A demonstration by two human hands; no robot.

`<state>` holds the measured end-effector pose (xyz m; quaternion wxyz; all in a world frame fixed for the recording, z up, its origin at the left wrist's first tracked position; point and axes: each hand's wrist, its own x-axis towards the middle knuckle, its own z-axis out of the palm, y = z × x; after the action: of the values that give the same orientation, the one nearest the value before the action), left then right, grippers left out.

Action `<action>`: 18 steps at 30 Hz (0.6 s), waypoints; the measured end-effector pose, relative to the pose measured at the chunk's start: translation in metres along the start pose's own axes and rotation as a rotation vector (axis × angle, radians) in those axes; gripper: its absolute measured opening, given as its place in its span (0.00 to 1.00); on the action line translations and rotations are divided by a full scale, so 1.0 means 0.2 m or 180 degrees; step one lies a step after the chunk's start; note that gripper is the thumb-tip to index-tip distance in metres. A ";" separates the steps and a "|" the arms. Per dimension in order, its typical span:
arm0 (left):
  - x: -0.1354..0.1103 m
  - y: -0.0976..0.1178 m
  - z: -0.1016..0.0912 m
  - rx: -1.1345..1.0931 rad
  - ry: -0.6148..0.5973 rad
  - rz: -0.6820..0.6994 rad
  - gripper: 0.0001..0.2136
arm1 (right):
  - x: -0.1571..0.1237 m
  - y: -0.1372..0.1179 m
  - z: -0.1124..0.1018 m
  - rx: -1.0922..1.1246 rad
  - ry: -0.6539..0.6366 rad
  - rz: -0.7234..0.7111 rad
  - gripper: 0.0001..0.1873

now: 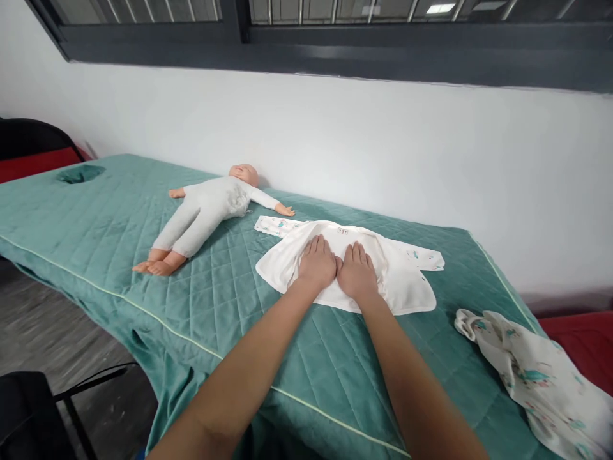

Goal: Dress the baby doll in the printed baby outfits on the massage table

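A small white baby top (405,291) lies spread open on the bed, inside facing up, its patterned sleeves out to both sides and a label at the neck. Flat on its middle rests my left hand (317,263), fingers stretched forward. My right hand (357,269) lies beside it, also flat on the cloth, and the two thumbs meet or nearly meet. Left of the top, a baby doll (211,204) in a white body suit lies on its back, arms spread and feet toward the near edge.
A green quilted cover (215,287) spreads over the bed, with a hole (80,174) at the far left. Crumpled patterned baby clothing (541,377) lies at the right. A white wall (383,147) stands behind. Red and black chairs (38,153) show at the left, and a dark seat (33,415) at the lower left.
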<state>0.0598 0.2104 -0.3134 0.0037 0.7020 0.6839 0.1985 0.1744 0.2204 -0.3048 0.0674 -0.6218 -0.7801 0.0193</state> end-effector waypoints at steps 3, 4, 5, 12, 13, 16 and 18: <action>-0.06 0.00 -0.02 0.0019 -0.0016 0.0061 0.27 | -0.06 0.00 -0.01 0.0008 0.0012 -0.0089 0.35; -0.09 0.00 -0.03 0.0030 -0.0040 0.0083 0.27 | -0.09 0.01 -0.01 0.0014 0.0014 -0.0142 0.35; -0.11 0.00 -0.04 0.0040 -0.0064 0.0107 0.26 | -0.12 0.02 -0.01 0.0021 0.0020 -0.0211 0.34; -0.40 -0.01 -0.13 0.0013 0.0018 0.0532 0.24 | -0.39 0.15 -0.04 0.0013 0.0191 -0.0764 0.33; -0.46 -0.02 -0.14 0.0006 0.0050 0.0607 0.24 | -0.43 0.17 -0.05 0.0024 0.0227 -0.0823 0.33; -0.61 -0.03 -0.18 -0.0018 0.0117 0.0791 0.24 | -0.54 0.24 -0.06 0.0096 0.0355 -0.0974 0.32; -0.70 -0.05 -0.22 -0.0015 0.0123 0.0848 0.24 | -0.62 0.29 -0.07 0.0186 0.0491 -0.1003 0.31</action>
<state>0.0405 0.0646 -0.3148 -0.0342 0.7827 0.5841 0.2124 0.2594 0.1124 -0.3075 0.1473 -0.4892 -0.8595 -0.0165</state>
